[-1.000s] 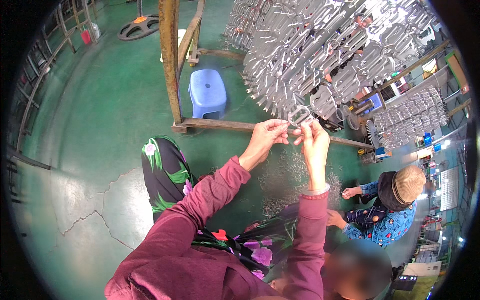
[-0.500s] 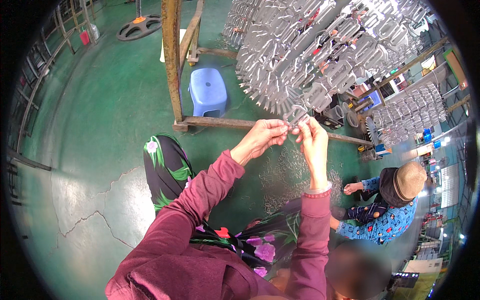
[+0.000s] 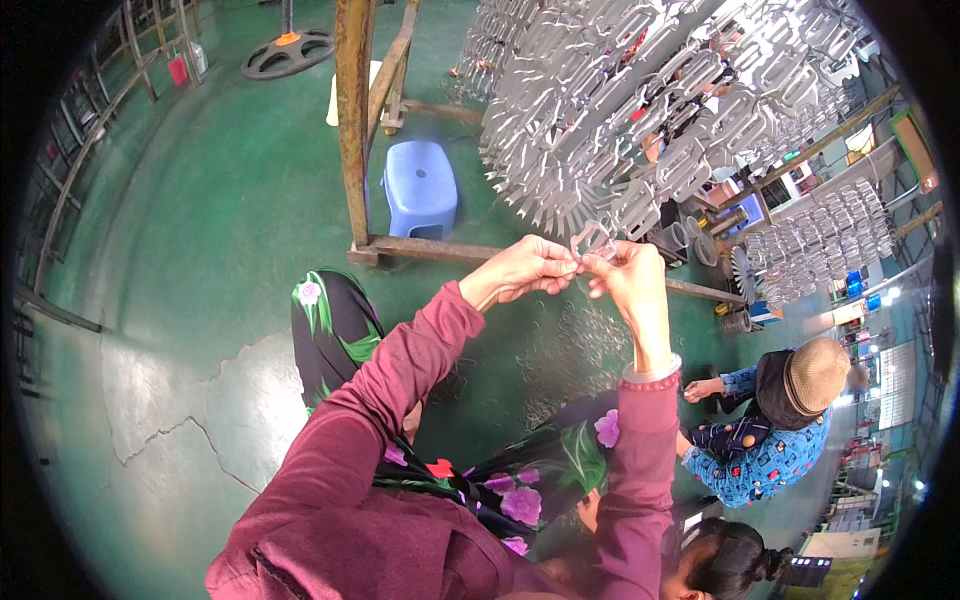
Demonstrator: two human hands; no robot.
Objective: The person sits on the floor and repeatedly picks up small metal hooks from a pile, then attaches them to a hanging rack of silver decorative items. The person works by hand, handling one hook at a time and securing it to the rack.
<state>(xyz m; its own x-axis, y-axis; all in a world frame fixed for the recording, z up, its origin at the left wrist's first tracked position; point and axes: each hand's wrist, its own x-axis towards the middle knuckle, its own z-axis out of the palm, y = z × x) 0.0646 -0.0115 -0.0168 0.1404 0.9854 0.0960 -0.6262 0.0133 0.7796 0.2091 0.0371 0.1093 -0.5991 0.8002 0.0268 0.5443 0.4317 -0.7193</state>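
Observation:
My left hand [image 3: 522,270] and my right hand [image 3: 625,280] meet in front of me, both pinching a small silvery metal part [image 3: 590,240] with a thin wire hook between the fingertips. Just above them hangs a rack [image 3: 640,110] packed with several rows of similar grey metal pieces. My sleeves are maroon. My lap, in dark floral fabric [image 3: 330,330], lies below the hands, with a pile of thin wire hooks [image 3: 580,350] on it.
A rusty metal frame post [image 3: 353,120] and its base bar [image 3: 430,250] stand on the green floor, with a blue plastic stool [image 3: 420,190] behind. A person in a blue patterned top and brown hat [image 3: 780,410] crouches at right. Another rack [image 3: 820,240] hangs farther right.
Both hands have lowered slightly from the hanging rack and stay pinched together on the small part; the view has tilted a little.

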